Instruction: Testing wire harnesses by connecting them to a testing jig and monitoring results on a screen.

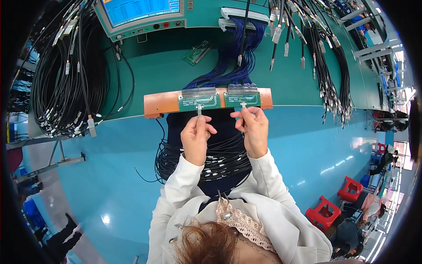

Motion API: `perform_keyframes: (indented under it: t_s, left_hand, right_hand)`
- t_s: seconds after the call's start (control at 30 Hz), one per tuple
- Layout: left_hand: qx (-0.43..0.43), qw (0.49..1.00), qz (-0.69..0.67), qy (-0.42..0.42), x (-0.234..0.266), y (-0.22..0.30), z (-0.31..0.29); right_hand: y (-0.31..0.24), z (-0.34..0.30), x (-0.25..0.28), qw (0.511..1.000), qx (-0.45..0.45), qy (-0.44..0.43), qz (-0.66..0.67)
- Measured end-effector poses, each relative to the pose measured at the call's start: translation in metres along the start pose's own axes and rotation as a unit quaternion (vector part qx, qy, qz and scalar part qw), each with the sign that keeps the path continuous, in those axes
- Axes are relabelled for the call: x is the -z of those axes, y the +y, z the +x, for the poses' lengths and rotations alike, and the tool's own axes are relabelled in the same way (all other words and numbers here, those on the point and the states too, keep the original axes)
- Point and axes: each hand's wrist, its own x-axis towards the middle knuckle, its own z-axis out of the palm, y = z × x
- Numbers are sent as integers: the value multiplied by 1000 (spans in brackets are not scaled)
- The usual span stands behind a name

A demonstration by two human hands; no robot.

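Note:
My left hand (198, 136) is closed in a pinch on a small silver cable plug (199, 111), held at the near edge of the left green circuit board (188, 103). Another silver cable plug (244, 104) meets the near edge of the right circuit board (255, 100), its back end between the pinching fingers of my right hand (254, 132). Whether either plug is fully seated cannot be made out. Both boards sit on a copper-coloured block (161, 103) at the bench edge. Blue wires (220, 72) run from their far sides. Black cables (224, 163) lie across my lap.
A tester with a lit screen (143, 12) stands at the back, near the white connectors (244, 15). A loose circuit board (196, 53) lies on the green bench (154, 66). Bundled black cables hang left (48, 88) and right (323, 72). Red stools (323, 213) stand at lower right.

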Motion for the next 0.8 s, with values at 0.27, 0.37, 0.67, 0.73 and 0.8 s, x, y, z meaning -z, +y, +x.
perform_keyframes:
  t_s: [0.27,0.37,0.67,0.73,0.8]
  left_hand:
    - [-3,1000,3,0,-1,0,-1]
    - [-4,1000,16,16,-3,2,-1]
    - [-19,998,46,31,-14,5,8]
    - [-22,998,46,33,-14,9,8]
    - [-37,996,60,50,-4,11,6]
  right_hand:
    - [-1,-2,-1,1000,0,2,11]
    - [1,-4,-2,1000,2,7,7]
    - [4,4,-5,998,52,30,-15]
    - [3,3,-7,998,54,11,-6]
    - [7,3,-16,998,57,5,11]
